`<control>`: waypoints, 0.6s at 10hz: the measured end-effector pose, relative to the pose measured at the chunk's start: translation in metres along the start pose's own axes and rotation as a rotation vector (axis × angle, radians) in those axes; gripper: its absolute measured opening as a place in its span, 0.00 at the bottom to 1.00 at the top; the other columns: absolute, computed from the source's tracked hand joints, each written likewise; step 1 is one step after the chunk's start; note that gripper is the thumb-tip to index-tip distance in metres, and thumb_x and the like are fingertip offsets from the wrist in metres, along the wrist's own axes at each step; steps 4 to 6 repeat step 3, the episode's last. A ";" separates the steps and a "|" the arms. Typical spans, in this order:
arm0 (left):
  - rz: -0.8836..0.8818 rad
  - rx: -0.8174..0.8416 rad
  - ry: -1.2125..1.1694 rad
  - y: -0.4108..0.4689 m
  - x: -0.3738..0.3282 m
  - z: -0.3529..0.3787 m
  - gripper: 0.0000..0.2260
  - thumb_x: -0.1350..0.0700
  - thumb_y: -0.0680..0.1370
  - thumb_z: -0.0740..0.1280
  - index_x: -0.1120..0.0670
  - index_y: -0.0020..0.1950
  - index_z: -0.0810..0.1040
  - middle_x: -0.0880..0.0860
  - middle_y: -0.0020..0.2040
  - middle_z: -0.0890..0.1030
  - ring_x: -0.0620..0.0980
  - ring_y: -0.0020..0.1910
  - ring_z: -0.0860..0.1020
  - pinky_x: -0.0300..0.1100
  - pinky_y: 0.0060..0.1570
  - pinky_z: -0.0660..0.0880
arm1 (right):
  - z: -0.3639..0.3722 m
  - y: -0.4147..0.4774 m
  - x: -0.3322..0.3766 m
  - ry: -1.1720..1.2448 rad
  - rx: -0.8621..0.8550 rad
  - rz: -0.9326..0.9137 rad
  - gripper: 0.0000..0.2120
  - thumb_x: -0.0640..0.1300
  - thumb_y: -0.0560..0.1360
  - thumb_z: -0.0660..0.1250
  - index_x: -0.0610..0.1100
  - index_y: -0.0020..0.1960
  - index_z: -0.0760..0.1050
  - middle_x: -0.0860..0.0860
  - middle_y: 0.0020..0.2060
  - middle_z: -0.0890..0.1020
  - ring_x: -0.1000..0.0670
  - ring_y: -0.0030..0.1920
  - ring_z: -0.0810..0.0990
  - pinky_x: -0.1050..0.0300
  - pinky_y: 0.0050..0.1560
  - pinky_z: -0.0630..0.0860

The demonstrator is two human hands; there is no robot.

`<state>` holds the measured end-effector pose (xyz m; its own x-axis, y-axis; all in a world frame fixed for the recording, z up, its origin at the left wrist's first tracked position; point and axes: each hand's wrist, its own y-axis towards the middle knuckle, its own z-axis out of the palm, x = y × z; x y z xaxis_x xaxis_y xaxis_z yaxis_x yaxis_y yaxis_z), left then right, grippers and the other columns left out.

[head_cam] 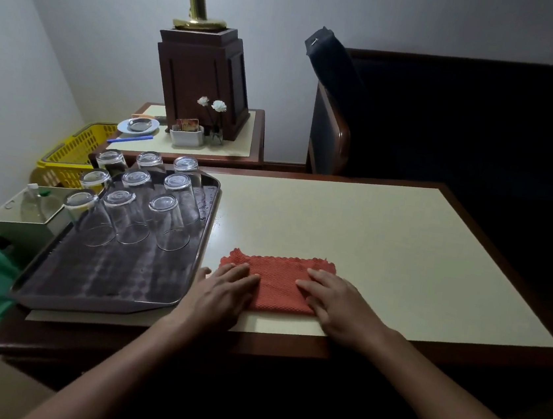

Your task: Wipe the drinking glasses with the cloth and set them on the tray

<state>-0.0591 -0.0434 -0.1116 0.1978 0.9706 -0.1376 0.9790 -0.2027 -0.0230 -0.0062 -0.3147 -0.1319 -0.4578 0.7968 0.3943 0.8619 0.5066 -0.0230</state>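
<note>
- The left hand lies flat, palm down, fingers straight and close together. The fingertips rest on the left end of the cloth, and the thumb is spread out toward the tray. It grips nothing.
- The right hand is also flat, palm down, and presses on the right part of the cloth. Its straight fingers point toward the left hand, and nothing is pinched or curled round.
- The cloth is orange-red with a scalloped far edge. It lies folded on the tabletop under and between both hands, near the tabletop's front edge.
- The tray is dark and rectangular. It sits on the tabletop just left of the left hand, its near right corner close to that hand's thumb.
- Nine glasses stand mouth down on the far half of the tray, in three rows of three, ahead and to the left of the left hand. The near half of the tray is bare.
- Further left of the tray are a yellow basket and a pale box holding bottles.
- Well ahead of the left hand, a side table carries a dark wooden lamp base, white flowers and a plate.
- A dark chair stands beyond the tabletop, ahead of the right hand.
</note>
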 end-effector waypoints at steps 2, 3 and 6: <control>-0.084 -0.099 0.003 -0.007 0.012 -0.003 0.29 0.36 0.77 0.49 0.45 0.68 0.78 0.52 0.70 0.78 0.55 0.69 0.76 0.58 0.66 0.66 | -0.005 -0.007 -0.008 0.092 -0.097 0.074 0.20 0.46 0.84 0.66 0.53 0.76 0.75 0.48 0.79 0.71 0.47 0.80 0.66 0.50 0.82 0.60; -0.098 -0.148 -0.079 -0.013 0.015 -0.012 0.30 0.34 0.76 0.50 0.46 0.67 0.80 0.51 0.68 0.79 0.54 0.68 0.76 0.55 0.65 0.66 | -0.014 -0.012 -0.007 0.145 -0.161 0.118 0.20 0.46 0.83 0.68 0.52 0.74 0.76 0.48 0.76 0.74 0.47 0.77 0.70 0.53 0.79 0.63; -0.098 -0.148 -0.079 -0.013 0.015 -0.012 0.30 0.34 0.76 0.50 0.46 0.67 0.80 0.51 0.68 0.79 0.54 0.68 0.76 0.55 0.65 0.66 | -0.014 -0.012 -0.007 0.145 -0.161 0.118 0.20 0.46 0.83 0.68 0.52 0.74 0.76 0.48 0.76 0.74 0.47 0.77 0.70 0.53 0.79 0.63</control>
